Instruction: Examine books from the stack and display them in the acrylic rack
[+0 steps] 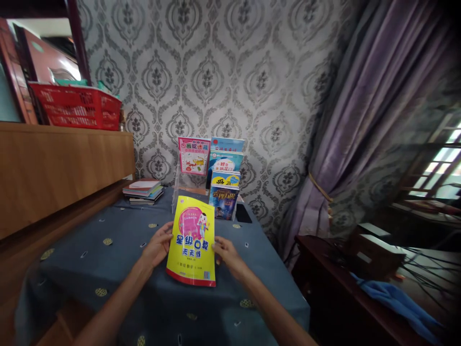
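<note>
1. The glossy yellow paperback book with a pink disc and a red bottom band [192, 240] is held over the dark blue patterned tablecloth [133, 233], its cover facing the wearer; whether its lower edge touches the cloth, I cannot tell.
2. Taking the book as the clock's centre, the left hand [158, 244] is at nine o'clock, gripping the side edge.
3. The right hand [226, 254] is between three and four, closed on the opposite edge with its thumb at the cover; the fingers behind are hidden.
4. It looks thin and light, an easy load for two hands. The lower edge bows, so the book is probably floppy and would sag if held by one corner.
5. The shine suggests a slick cover; dry pads pressed flat should hold better than fingertips alone. Paper corners could crease.
6. The best hold is likely mid-height at nine and three, thumbs in front, fingers spread behind.
7. At twelve o'clock stands a clear plastic display rack [175, 192] with a pink-covered picture book [194, 158]; a dark blue illustrated book [223, 202] is at one.
</note>
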Tool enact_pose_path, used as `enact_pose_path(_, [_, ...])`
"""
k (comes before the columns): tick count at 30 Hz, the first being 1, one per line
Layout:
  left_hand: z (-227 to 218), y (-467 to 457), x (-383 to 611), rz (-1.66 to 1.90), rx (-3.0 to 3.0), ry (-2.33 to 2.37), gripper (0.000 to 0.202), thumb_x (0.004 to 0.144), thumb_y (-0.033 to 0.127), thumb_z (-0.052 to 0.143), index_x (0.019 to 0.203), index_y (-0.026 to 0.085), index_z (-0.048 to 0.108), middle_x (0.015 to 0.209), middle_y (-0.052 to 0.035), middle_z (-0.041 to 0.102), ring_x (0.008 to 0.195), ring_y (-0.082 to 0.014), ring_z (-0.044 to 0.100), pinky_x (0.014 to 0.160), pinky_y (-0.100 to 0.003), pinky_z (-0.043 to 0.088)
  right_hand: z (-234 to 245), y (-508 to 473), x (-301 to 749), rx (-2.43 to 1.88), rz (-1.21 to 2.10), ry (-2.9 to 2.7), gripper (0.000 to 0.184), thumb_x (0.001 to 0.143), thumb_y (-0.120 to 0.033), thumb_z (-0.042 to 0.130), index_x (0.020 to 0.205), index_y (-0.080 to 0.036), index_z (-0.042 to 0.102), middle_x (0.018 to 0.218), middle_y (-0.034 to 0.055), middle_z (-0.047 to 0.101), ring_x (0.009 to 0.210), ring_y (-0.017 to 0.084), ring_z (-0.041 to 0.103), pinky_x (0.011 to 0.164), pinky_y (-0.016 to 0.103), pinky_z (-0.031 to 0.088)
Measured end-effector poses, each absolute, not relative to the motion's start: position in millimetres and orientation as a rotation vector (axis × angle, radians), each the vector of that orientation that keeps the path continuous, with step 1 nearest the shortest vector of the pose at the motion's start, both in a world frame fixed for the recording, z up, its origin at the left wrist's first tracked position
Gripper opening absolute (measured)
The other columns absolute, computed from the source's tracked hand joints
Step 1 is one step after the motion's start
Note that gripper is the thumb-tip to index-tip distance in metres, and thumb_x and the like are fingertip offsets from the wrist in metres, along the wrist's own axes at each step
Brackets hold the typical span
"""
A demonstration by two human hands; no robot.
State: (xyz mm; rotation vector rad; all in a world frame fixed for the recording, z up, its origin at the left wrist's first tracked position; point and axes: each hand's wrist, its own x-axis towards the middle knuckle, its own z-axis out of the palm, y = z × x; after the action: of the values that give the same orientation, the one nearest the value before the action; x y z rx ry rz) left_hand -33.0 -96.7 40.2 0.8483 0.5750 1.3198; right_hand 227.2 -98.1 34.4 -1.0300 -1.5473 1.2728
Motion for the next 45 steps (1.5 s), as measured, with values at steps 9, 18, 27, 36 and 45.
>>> enact_pose_path(9, [77.3,-88.9,-52.3,1.416,1.375,0.771,0.011,0.062,0.025,0.067,0.069,0.017,0.070,0.067,-0.0020,0.068,0.068,-0.0169,0.060,0.069,-0.026,0.047,85.5,-112.6,206.9,-0.920,0.705,-1.745,0.023,0.091,-0.040,0.047,0.084,-0.022,0.061,0.082,0.0038,0.069,0.078,0.020,0.064,0.073,0.032,0.053])
enact_pose_path(18, [97.7,-74.5,-62.0,1.132,1.692,0.829,0.018,0.074,0.033,0.064,0.069,0.018,0.070,0.069,-0.0023,0.066,0.069,-0.0182,0.057,0.069,-0.027,0.044,96.3,-93.4,211.0,-0.955,0.723,-1.944,0.025,0.088,-0.030,0.046,0.090,-0.019,0.069,0.084,0.0038,0.070,0.078,0.020,0.065,0.075,0.031,0.052])
enact_pose_path(27, [191.9,10.2,-77.7,1.223,1.875,0.764,0.020,0.071,0.033,0.073,0.081,0.016,0.075,0.082,-0.0048,0.072,0.082,-0.0222,0.064,0.080,-0.032,0.048,192.3,-2.0,216.5,-0.796,0.595,-2.012,0.021,0.084,-0.032,0.057,0.092,-0.020,0.073,0.088,0.0024,0.074,0.084,0.021,0.067,0.084,0.036,0.054])
enact_pose_path(36, [286.7,111.0,-86.8,1.580,1.761,0.434,0.035,0.065,0.028,0.083,0.095,0.014,0.073,0.093,-0.0055,0.075,0.101,-0.0244,0.068,0.092,-0.036,0.050,293.2,115.4,186.8,-0.602,0.590,-1.694,0.016,0.075,-0.028,0.057,0.075,-0.016,0.068,0.078,0.0003,0.070,0.082,0.018,0.064,0.086,0.036,0.054])
enact_pose_path(45, [291.0,174.0,-80.8,1.652,1.719,0.361,0.031,0.067,0.026,0.083,0.095,0.020,0.071,0.103,-0.0044,0.076,0.108,-0.0229,0.067,0.089,-0.032,0.054,310.5,154.0,184.5,-0.667,0.488,-1.662,0.014,0.072,-0.031,0.061,0.078,-0.021,0.068,0.082,0.0043,0.071,0.093,0.026,0.065,0.086,0.043,0.056])
